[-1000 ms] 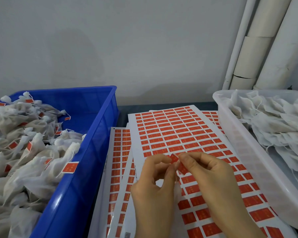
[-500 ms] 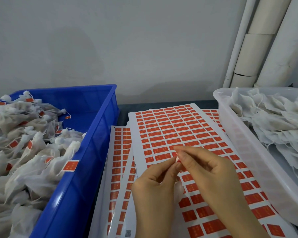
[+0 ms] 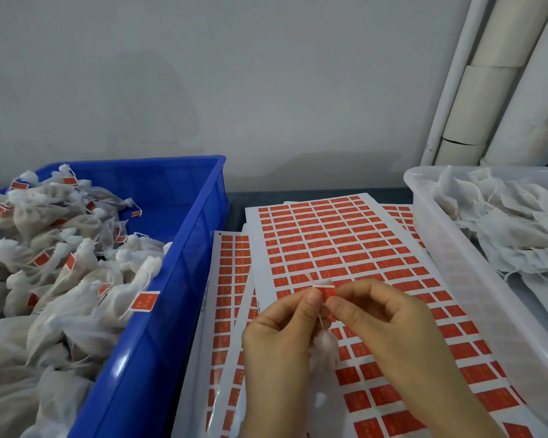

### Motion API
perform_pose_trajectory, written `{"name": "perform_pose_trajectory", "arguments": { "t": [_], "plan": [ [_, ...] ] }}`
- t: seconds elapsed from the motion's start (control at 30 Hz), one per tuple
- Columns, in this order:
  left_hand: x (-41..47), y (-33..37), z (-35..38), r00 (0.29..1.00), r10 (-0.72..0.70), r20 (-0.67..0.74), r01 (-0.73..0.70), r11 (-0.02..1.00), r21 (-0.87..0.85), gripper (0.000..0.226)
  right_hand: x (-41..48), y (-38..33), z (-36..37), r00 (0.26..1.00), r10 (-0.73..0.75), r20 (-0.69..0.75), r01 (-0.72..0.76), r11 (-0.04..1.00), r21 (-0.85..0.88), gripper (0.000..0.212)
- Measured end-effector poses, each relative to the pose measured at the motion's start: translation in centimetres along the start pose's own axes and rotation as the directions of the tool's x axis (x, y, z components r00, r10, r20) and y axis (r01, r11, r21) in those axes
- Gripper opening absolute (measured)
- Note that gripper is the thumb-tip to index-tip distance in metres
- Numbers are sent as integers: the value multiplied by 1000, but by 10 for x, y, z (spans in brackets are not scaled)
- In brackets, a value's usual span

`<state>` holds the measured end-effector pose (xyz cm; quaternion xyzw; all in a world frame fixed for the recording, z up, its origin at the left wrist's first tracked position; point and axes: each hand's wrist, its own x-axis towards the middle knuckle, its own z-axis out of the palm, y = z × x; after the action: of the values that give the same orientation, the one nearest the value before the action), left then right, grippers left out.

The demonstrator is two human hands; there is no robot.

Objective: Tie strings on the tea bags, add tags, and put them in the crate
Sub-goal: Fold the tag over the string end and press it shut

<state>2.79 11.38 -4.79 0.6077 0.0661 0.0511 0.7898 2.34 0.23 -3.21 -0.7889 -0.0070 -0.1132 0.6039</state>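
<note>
My left hand and my right hand meet above the sticker sheets, and together their fingertips pinch a small red tag folded over a thin string. A white tea bag hangs below, between my palms, mostly hidden. The blue crate on the left holds several tied white tea bags with red tags. White sheets of red tag stickers lie under my hands.
A translucent white bin on the right holds a heap of untagged white tea bags. A grey wall stands behind the table, with white pipes in the right corner.
The tag was hidden between my fingertips and now shows as a folded red square pinched on the string. Both hands stayed in nearly the same place over the sheets.
</note>
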Motion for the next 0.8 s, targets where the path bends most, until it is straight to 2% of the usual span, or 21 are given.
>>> {"name": "perform_pose_trajectory", "arguments": {
  "t": [0.2, 0.37, 0.63, 0.8],
  "plan": [
    [0, 0, 1, 1000, -5, -5, 5, 1000, -11, 17, 1, 6, 1, 998, 7, -58, -7, 1000, 7, 17],
    [0, 1, 3, 1000, -9, -13, 9, 1000, -7, 17, 2, 12, 1, 997, 35, -67, -32, 998, 53, 3],
    [-1, 2, 4, 1000, -17, -23, 17, 1000, -8, 17, 3, 16, 4, 992, 60, -110, -48, 992, 115, 3],
    [-1, 4, 4, 1000, -13, -9, 13, 1000, -17, 15, 2, 15, 7, 984, 57, -169, -33, 990, 140, 12]
  ]
}}
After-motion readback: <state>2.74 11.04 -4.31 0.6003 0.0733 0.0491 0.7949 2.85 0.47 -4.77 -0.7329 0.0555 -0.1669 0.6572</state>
